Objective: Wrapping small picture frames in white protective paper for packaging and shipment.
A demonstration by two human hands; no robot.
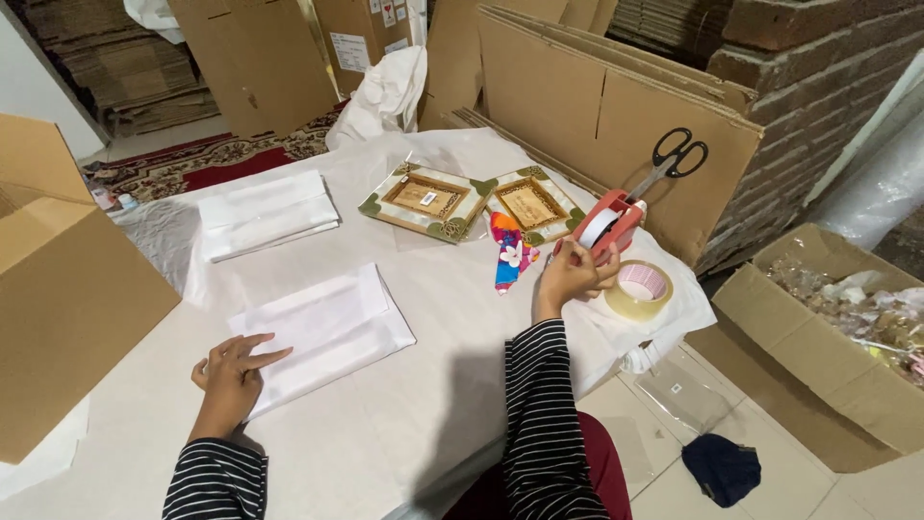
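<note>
**Onlooker A:** While the person sits at the white covered table [433,385], note the left hand [234,371] at lower left of the frame: it lies flat, fingers together and extended, pressing the near edge of the flat white paper-wrapped packet [322,332], seemingly to keep it from sliding.

**Onlooker B:** And the right hand [570,274], right of centre?

**Onlooker A:** Its fingers are curled and pinched at the mouth of the red tape dispenser [609,223], apparently closed on the tape end, though the strip itself is too thin to make out. A loose roll of clear tape [640,291] lies just beside it, near the table edge.

**Onlooker B:** What surrounds them?

**Onlooker A:** Above centre, two ornate cream-and-gold picture frames [472,202] lie side by side, a bright multicoloured cloth bundle [508,252] touching their lower edge. Black-handled scissors [674,159] rest against the leaning brown cardboard sheets [626,116] at upper right, within reach. A stack of folded white paper [268,212] sits at upper left, well apart from the packet; an open brown cardboard box [58,289] stands at far left.
</note>
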